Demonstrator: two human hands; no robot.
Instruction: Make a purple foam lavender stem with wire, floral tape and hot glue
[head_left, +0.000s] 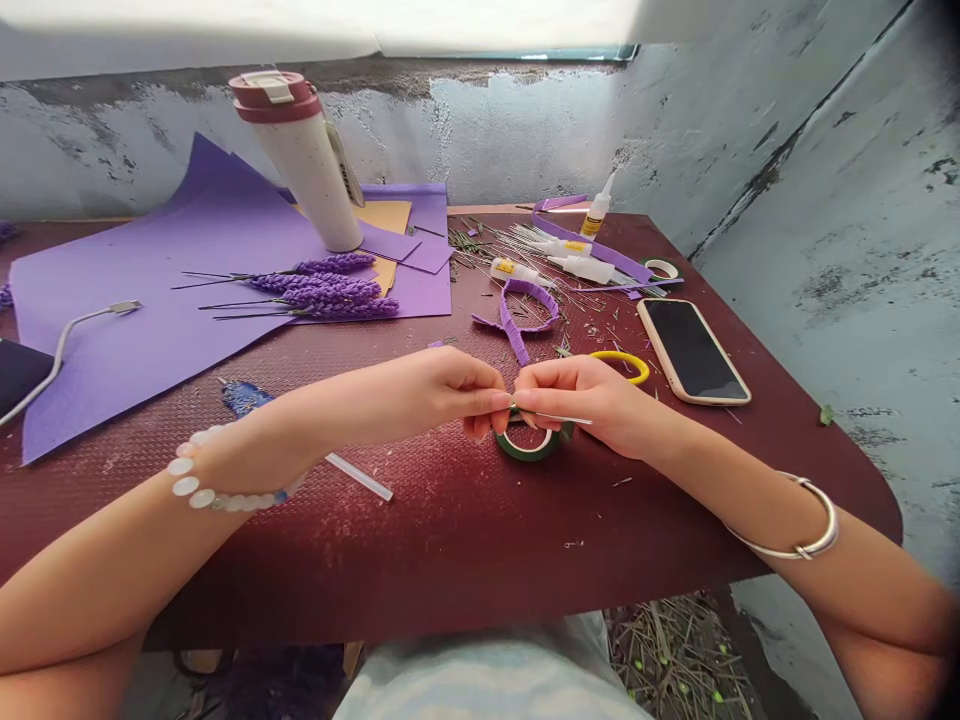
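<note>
My left hand (442, 392) and my right hand (581, 400) meet over the middle of the dark red table (450, 540), fingertips pinched together. Between them runs a thin pale wire stem (562, 418), gripped by both hands, with a bit of green tape at the pinch. A roll of green floral tape (529, 447) lies on the table just under my fingers. A purple fringed foam strip (521, 310) curls on the table behind my hands. Finished purple lavender stems (330, 290) lie on purple foam sheets (150, 300) at the left.
A smartphone (691, 350) lies face up at the right, yellow-handled scissors (626, 362) beside it. Glue bottles (577, 262), a tape roll (661, 268) and loose wires sit at the back. A white tumbler (304, 160) stands behind the foam. A clear glue stick (360, 477) lies near my left wrist.
</note>
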